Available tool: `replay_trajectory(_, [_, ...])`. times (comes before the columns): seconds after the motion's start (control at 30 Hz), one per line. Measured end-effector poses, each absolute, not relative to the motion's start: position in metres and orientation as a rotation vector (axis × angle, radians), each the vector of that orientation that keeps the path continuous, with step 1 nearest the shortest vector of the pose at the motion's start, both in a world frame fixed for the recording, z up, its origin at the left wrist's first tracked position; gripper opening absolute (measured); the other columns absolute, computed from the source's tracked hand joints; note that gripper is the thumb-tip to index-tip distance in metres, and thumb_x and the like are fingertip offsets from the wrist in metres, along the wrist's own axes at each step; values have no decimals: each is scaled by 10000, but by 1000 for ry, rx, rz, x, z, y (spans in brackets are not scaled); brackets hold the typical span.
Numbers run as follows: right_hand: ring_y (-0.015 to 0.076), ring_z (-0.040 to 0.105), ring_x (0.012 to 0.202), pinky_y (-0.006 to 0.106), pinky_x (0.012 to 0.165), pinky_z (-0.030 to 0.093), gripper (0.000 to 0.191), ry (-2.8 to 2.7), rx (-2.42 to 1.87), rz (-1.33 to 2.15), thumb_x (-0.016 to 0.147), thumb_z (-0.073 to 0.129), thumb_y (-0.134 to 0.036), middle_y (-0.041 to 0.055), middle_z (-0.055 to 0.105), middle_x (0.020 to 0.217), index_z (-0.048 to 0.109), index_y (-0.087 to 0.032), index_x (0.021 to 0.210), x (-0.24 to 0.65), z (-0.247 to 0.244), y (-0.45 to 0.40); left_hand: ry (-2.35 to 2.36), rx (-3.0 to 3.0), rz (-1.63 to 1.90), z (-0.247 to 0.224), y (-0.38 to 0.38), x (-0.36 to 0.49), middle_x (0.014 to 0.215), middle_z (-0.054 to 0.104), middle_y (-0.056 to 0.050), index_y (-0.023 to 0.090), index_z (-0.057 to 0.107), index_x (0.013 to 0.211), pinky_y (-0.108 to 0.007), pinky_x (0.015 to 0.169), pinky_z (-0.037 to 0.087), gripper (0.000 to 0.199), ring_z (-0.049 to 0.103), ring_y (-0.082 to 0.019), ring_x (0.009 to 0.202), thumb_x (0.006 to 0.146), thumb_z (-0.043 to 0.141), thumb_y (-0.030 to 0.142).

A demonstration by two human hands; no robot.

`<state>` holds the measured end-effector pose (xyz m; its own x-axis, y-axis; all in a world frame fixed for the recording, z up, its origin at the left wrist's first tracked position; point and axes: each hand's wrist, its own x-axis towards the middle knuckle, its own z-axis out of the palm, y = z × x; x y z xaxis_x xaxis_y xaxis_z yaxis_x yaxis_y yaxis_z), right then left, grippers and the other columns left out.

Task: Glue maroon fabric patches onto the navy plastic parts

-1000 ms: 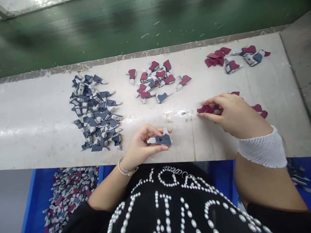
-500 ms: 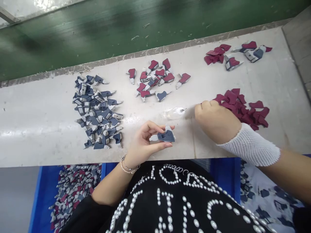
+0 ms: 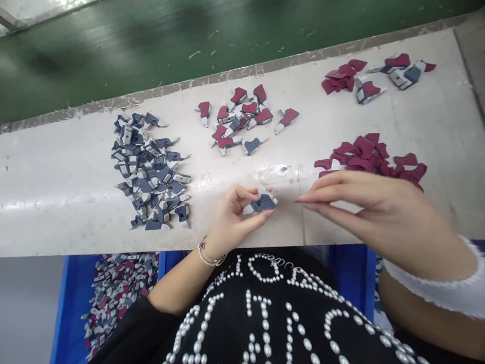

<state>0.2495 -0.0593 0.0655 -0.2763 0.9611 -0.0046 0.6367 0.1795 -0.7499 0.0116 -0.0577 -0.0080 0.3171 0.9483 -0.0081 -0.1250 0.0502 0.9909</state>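
Observation:
My left hand [image 3: 235, 217] pinches a small grey-and-white plastic part [image 3: 264, 203] between thumb and fingers, just above the table's near edge. Its dark grey face is turned up, and white ends stick out. To the right of it, my right hand [image 3: 379, 212] has thumb and fingertips pressed together, pointing left at the part but apart from it. Whatever those fingertips hold, if anything, is too small to make out. Behind the right hand lies a heap of dark red flat pieces [image 3: 364, 151], partly covered by the hand.
Grey-and-white parts [image 3: 151, 172] are heaped at left. Parts with red faces [image 3: 242, 119] lie mid-table. More red pieces [image 3: 341, 78] and several parts [image 3: 409, 73] are at the far right. A shiny spot with a small pin [image 3: 284, 168] is mid-table. A blue bin [image 3: 62, 308] stands below.
My right hand has come away from beside the red heap toward me, turning so its pinched fingertips point left. My left hand still holds the part, tilted slightly and moved a little right.

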Motion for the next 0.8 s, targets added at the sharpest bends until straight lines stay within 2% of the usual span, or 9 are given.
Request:
replay_trajectory(0.13, [221,742,809,391,710,620,161,-1727,-1451,1229,909,679,-340,-13,784,947,784,-345,1030,223,64,-72,949,1445,1028,-14,-57,17,1139,679,-92,196,601,961,-319,835,643,276,671,-243,1202,796,822,205])
replay_trajectory(0.23, [223,751,783,388,746,645,103,-1445,-1538,1353,839,777,-374,-17,786,896,770,-315,923,216,58,-72,974,1555,1079,-18,-57,18,1114,657,-78,207,629,986,-312,797,613,283,668,-214,1112,784,827,198])
replay_trajectory(0.33, [224,744,783,370,717,639,53,-1414,-1550,1388,838,779,-358,-13,785,864,780,-305,831,217,54,-69,987,1611,1120,-20,-57,20,1029,658,-43,215,632,978,-327,818,586,267,673,-175,983,789,817,175])
replay_trajectory(0.43, [221,730,767,356,679,619,85,-1477,-1560,1368,839,773,-358,1,783,844,794,-288,795,220,54,-63,979,1667,1144,-19,-58,20,980,664,-28,216,627,959,-316,794,578,250,673,-154,907,797,812,175])
replay_trajectory(0.57, [207,708,694,332,619,586,120,-1515,-1592,1366,823,784,-379,14,774,778,801,-272,772,222,55,-57,946,1713,1153,-16,-57,20,974,672,-22,214,628,956,-310,808,589,254,686,-148,907,794,819,171])
replay_trajectory(0.8, [237,736,722,375,652,605,184,-1492,-1590,1482,816,777,-432,21,781,789,771,-256,761,219,54,-51,918,1753,1167,-16,-55,18,963,675,-17,217,632,942,-307,803,606,265,692,-146,897,779,840,193])
